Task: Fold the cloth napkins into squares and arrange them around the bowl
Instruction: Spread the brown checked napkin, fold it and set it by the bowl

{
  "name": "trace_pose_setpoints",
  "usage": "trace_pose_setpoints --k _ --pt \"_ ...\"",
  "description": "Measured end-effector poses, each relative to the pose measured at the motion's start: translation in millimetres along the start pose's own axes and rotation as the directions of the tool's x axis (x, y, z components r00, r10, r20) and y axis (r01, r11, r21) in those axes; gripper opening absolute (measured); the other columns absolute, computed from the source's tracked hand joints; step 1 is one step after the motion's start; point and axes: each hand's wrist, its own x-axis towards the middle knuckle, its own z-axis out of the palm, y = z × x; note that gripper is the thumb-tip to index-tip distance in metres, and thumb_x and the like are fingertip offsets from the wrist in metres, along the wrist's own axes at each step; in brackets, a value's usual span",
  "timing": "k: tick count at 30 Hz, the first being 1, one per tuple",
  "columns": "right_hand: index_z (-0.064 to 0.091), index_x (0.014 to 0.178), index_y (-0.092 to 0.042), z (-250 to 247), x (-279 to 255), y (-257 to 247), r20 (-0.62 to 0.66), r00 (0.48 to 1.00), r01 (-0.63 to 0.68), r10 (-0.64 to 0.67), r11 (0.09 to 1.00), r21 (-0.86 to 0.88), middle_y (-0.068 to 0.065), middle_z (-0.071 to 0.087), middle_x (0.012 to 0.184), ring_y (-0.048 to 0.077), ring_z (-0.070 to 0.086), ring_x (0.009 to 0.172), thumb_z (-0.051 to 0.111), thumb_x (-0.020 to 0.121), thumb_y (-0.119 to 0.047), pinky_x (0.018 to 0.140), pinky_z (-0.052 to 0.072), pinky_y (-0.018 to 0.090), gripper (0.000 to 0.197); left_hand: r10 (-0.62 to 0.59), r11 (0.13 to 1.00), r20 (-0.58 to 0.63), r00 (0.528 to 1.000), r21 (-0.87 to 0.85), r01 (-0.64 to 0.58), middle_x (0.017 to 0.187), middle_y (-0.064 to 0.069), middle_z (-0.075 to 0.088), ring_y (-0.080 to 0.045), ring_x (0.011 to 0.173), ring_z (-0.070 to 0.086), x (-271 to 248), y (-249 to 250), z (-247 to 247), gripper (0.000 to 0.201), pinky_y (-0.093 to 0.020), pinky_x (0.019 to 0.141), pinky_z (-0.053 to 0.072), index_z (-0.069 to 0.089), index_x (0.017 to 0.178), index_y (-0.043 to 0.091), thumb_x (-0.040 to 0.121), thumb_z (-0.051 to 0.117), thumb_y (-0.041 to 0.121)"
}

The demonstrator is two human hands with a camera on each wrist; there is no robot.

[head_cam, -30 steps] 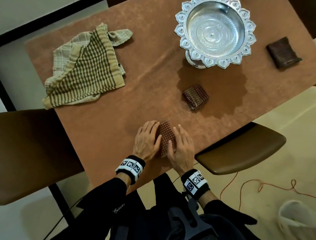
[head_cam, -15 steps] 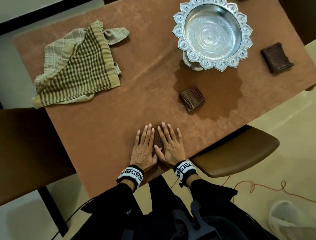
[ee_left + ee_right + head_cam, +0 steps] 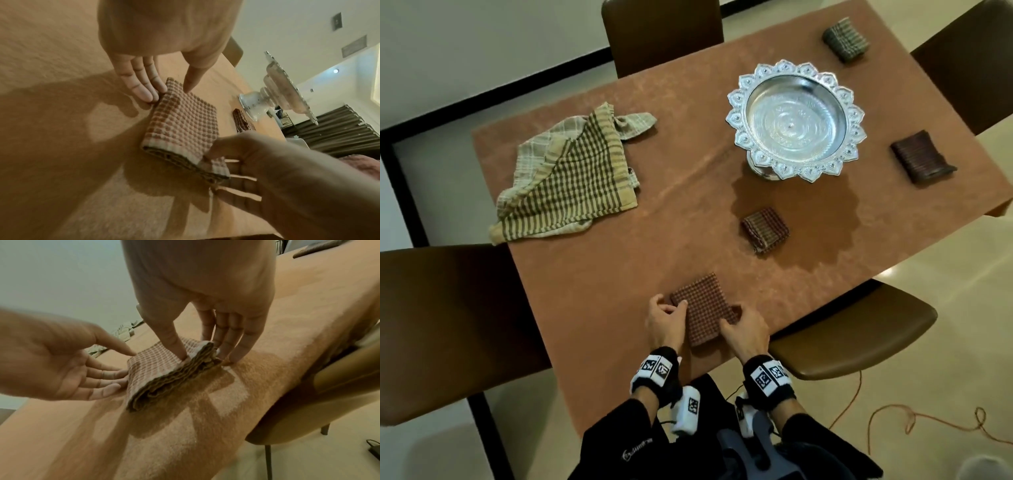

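A brown checked napkin [image 3: 703,308], folded into a thick square, lies near the table's front edge. My left hand [image 3: 674,308] holds its left edge, fingertips [image 3: 148,97] against the side and thumb on top. My right hand [image 3: 729,318] pinches the right edge, with the thumb [image 3: 180,352] on top and the fingers beneath, so that side is slightly raised. The ornate silver bowl [image 3: 796,120] stands on its foot at the far right. Three folded napkins lie around it: one in front [image 3: 765,230], one to the right [image 3: 923,156], one behind [image 3: 844,39].
A loose pile of unfolded beige and green checked napkins [image 3: 568,174] lies at the table's far left. Brown chairs stand at the left [image 3: 441,325], the right front [image 3: 859,335] and the far side [image 3: 661,31]. An orange cord [image 3: 914,421] trails on the floor.
Both hands lay flat on the napkin, pressing it. They have since moved apart to its left and right edges and taken hold of it. The head view now shows more of the table.
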Motion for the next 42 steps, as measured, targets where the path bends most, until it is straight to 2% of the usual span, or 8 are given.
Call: trace_pose_setpoints --k 6,11,15,20,26,29,33,42 --pt "0.065 0.101 -0.03 -11 3 2 0.019 0.999 -0.035 0.031 0.977 0.213 -0.008 0.069 0.086 0.017 0.067 0.089 0.076 0.076 -0.03 0.081 0.055 0.036 0.028 -0.015 0.985 0.109 0.994 -0.169 0.033 0.093 -0.005 0.075 -0.022 0.084 0.067 4 22 7 0.02 -0.029 0.071 0.05 0.071 0.095 0.012 0.083 0.082 0.024" --pt "0.071 0.104 -0.027 -19 5 -8 0.077 0.997 -0.008 -0.018 0.948 0.317 -0.011 0.071 0.092 0.011 0.067 0.092 0.08 0.083 -0.025 0.085 0.055 0.029 0.023 0.249 0.957 0.208 0.946 -0.2 -0.208 0.07 0.004 0.062 -0.018 0.073 0.055 -12 38 -15 0.02 -0.031 0.063 0.041 0.061 0.073 0.014 0.086 0.074 0.007" --pt "0.067 0.127 -0.012 -36 -28 -2 0.169 0.98 -0.006 -0.105 0.832 0.555 0.005 0.072 0.116 0.022 0.068 0.114 0.079 0.09 -0.017 0.095 0.056 0.032 0.039 0.498 0.863 0.241 0.833 -0.224 -0.452 0.063 0.011 0.055 -0.01 0.062 0.049 -80 49 -45 0.017 -0.026 0.06 0.04 0.054 0.074 0.014 0.077 0.071 0.01" --pt "0.068 0.131 -0.004 -85 -85 -7 0.185 0.923 0.054 -0.338 0.588 0.807 0.008 0.076 0.122 0.016 0.07 0.112 0.073 0.082 -0.013 0.098 0.055 0.033 0.05 0.609 0.788 0.282 0.742 -0.326 -0.523 0.066 0.012 0.064 0.0 0.059 0.056 -150 65 -82 0.016 -0.013 0.056 0.044 0.057 0.083 0.007 0.088 0.066 -0.005" --pt "0.073 0.127 -0.016 -141 -119 10 0.213 0.887 -0.014 -0.41 0.437 0.899 0.005 0.073 0.122 0.021 0.066 0.113 0.071 0.086 -0.028 0.097 0.05 0.042 0.043 0.654 0.717 0.276 0.705 -0.523 -0.46 0.092 -0.019 0.071 -0.023 0.082 0.069 -196 107 -84 0.006 -0.034 0.069 0.058 0.062 0.095 -0.001 0.096 0.065 0.004" --pt "0.07 0.129 -0.003 -164 -115 25 0.196 0.901 -0.064 -0.388 0.327 0.943 0.023 0.069 0.131 0.036 0.065 0.118 0.08 0.083 -0.031 0.11 0.046 0.065 0.055 0.643 0.712 0.266 0.718 -0.554 -0.432 0.093 -0.016 0.074 -0.027 0.084 0.071 -211 132 -61 0.005 -0.042 0.071 0.059 0.064 0.098 0.003 0.097 0.065 0.008" --pt "0.07 0.13 -0.002 -200 -105 53 0.079 0.953 -0.007 -0.291 0.241 0.97 0.024 0.068 0.135 0.031 0.069 0.118 0.076 0.093 -0.024 0.105 0.052 0.047 0.044 0.631 0.721 0.272 0.726 -0.552 -0.42 0.091 -0.009 0.076 -0.024 0.081 0.072 -224 158 -4 0.003 -0.04 0.067 0.06 0.067 0.098 0.009 0.097 0.067 0.012" --pt "0.074 0.121 -0.009 -317 -46 172 -0.012 0.991 0.036 -0.136 0.172 0.984 0.011 0.078 0.121 0.03 0.073 0.114 0.068 0.1 -0.017 0.096 0.06 0.037 0.023 0.552 0.776 0.338 0.762 -0.543 -0.321 0.096 -0.014 0.074 -0.026 0.083 0.072 -295 220 173 0.008 -0.037 0.065 0.062 0.067 0.103 0.005 0.097 0.068 0.011"
